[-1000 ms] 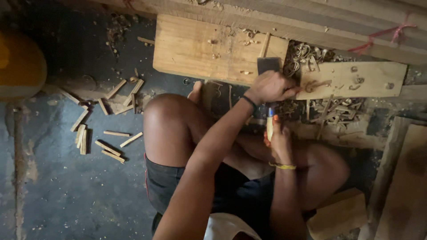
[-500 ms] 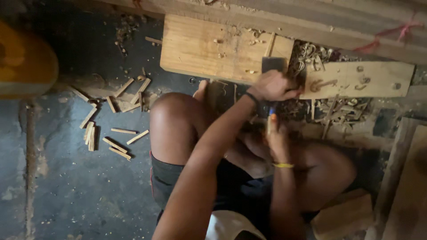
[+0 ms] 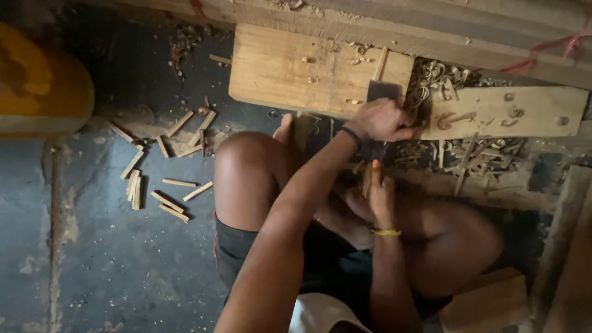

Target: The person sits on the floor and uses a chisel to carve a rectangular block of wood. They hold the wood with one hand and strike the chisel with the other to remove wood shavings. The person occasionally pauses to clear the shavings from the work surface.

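— What have the hands got?

— My left hand (image 3: pixel 381 120) grips a flat blade (image 3: pixel 383 91) just over the wooden block (image 3: pixel 290 71). My right hand (image 3: pixel 377 196), nearer my lap, pinches a small stick (image 3: pixel 367 180) upright.

— Advice?

— I'd judge: keep fingers low, strike squarely.

Dim workshop floor, dark and stained, littered with wood offcuts.

The floor (image 3: pixel 111 271) is dark, patchy concrete with pale dust. Short wooden sticks (image 3: pixel 161 179) lie scattered at left; curled shavings (image 3: pixel 441 77) pile at upper right. A pale plank (image 3: pixel 290 71) lies flat near a long timber beam (image 3: pixel 431 37) along the top. A yellow rounded object (image 3: pixel 37 92) sits at the left edge. Lighting is low.
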